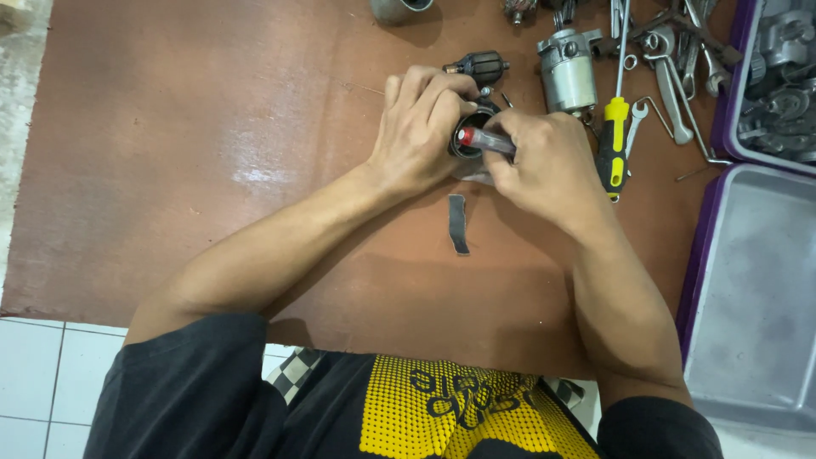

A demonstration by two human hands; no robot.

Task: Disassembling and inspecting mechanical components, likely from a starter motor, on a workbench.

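Seen from the head camera, both hands meet at the middle of a brown worktop (212, 153). The left hand (416, 136) is closed around a small black ring-shaped part (466, 146), its fingers curled over the far side and pressing it down on the board. The right hand (544, 166) is closed on a thin tool with a clear shaft and a red tip (478, 138), and that red tip sits in the ring's opening. Just beyond the left hand's fingers lies a dark drill chuck (478, 65), touching or nearly touching the ring; which one, I cannot tell. Near the hands, on the side towards the person, a short dark strip (458, 223) lies flat on the board, apart from both hands. To the right of the right hand rests a screwdriver with a yellow and black handle (614, 144), its shaft pointing far. Beside it, further away, stands a grey motor housing (568, 72), and to the far right a heap of wrenches and metal tools (680, 59) spreads out. At the right edge sit two purple-rimmed trays: the near one (752, 289) is grey inside, the far one (778, 85) holds metal parts.
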